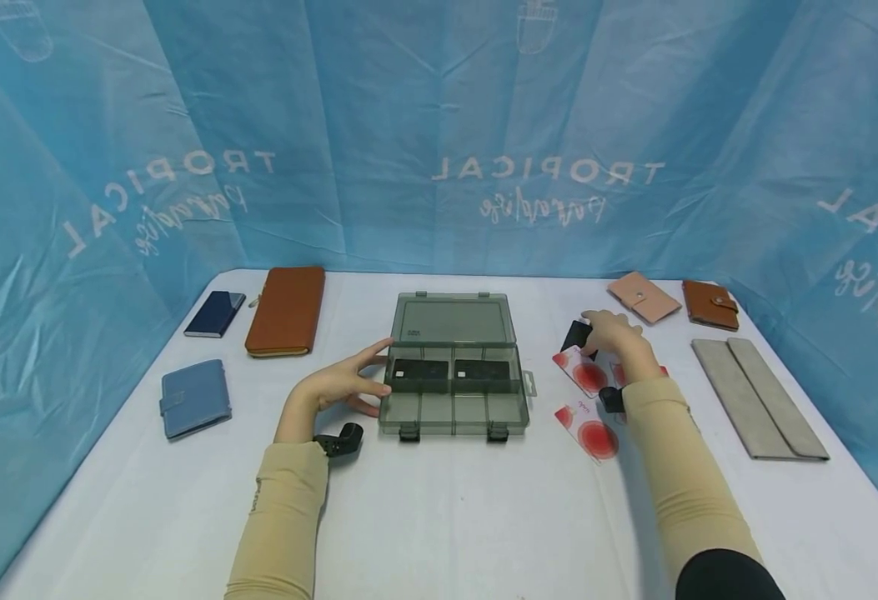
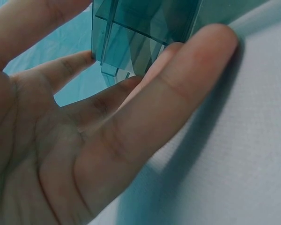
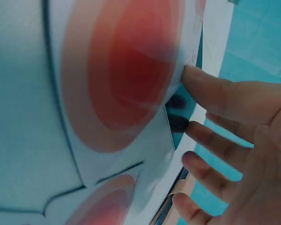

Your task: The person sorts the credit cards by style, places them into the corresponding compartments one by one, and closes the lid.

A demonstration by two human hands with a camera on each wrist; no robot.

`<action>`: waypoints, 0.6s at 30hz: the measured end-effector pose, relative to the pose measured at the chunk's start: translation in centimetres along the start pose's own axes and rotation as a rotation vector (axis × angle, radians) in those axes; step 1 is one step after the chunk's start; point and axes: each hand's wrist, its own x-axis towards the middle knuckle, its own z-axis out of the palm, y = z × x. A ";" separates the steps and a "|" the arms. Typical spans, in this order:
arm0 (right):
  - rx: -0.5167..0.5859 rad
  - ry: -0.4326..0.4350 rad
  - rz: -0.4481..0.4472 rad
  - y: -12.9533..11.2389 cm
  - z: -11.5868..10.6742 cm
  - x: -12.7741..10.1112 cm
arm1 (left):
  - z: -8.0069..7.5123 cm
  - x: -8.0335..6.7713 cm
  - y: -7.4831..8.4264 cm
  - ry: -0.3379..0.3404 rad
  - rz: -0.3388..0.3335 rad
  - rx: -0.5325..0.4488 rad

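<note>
Nearest on the white cloth-covered table (image 1: 439, 517) is a translucent grey-green plastic compartment case (image 1: 454, 321), lid open toward its far side, holding two black rectangular blocks (image 1: 419, 370) in separate compartments. At the case's left side the left hand (image 1: 343, 380) has its fingers spread, fingertips touching the wall without wrapping round it. To the case's right lie white paper-like cards printed with red circles (image 1: 598, 439), their long axes slanting from far-left to near-right. Just beyond them, also right of the case, sits a flat, glossy black piece (image 1: 576, 334), with the right hand (image 1: 613, 333) at its right end, thumb and fingers apart about it; whether they grip it, I cannot tell. The relation that counts, I judge, is that this piece lies on the case's side of the right fingers, by far the nearer hand; its long axis is partly covered. Well right of the case lies a grey folded pouch (image 1: 760, 400); well left, a blue leather-look wallet (image 1: 195, 398) and, farther back, a brown notebook (image 1: 286, 310). Beyond the case hangs a blue printed curtain (image 1: 378, 100).
</note>
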 end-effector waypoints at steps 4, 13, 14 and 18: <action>0.053 -0.016 0.070 0.3 0.1 0.5 | 0.0 0.0 0.1 -0.003 0.003 -0.001; 0.379 -0.183 0.114 2.2 -0.5 0.0 | 0.0 -0.1 0.0 -0.006 0.002 -0.002; 0.397 -0.172 0.125 2.5 -0.5 -0.1 | 0.0 -0.1 -0.1 -0.007 0.000 -0.002; 0.536 -0.059 0.191 3.1 -0.4 -0.2 | 0.0 -0.1 -0.1 -0.003 0.001 -0.002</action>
